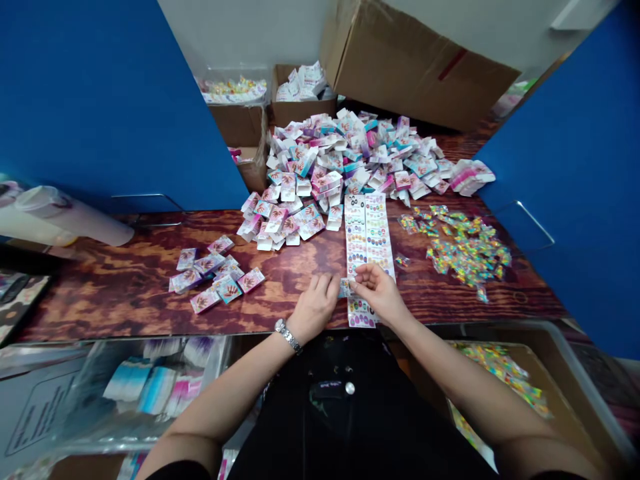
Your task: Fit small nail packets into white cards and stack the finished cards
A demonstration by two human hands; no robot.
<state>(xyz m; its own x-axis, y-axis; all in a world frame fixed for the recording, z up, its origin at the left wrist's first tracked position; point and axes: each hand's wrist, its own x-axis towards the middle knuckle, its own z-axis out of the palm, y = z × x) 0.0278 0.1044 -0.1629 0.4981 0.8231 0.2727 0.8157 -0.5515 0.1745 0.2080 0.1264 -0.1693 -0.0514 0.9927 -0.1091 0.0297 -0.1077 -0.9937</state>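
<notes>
**Operator:** So, where do I stand, and what have I got hold of?

**Spotter:** Your right hand pinches a small printed card between thumb and fingertips, nearly closed on it. Your left hand, with the steel wristwatch, curls in just beside the card. Its fingers are close to it, but I can't tell whether they have hold of it. The card sits at the left edge of the long printed sheets lying on the wood-grain table.

**Operator:** And what's done, what's left?

**Spotter:** You have a small group of flat printed cartons lying apart on your left. The big heap of cartons beyond your hands is far larger, so most of them look untouched. To your right lies a loose spread of shiny packets, and more sit in the grey bin by your right arm. Whether those are finished or waiting, I can't judge from here.
</notes>
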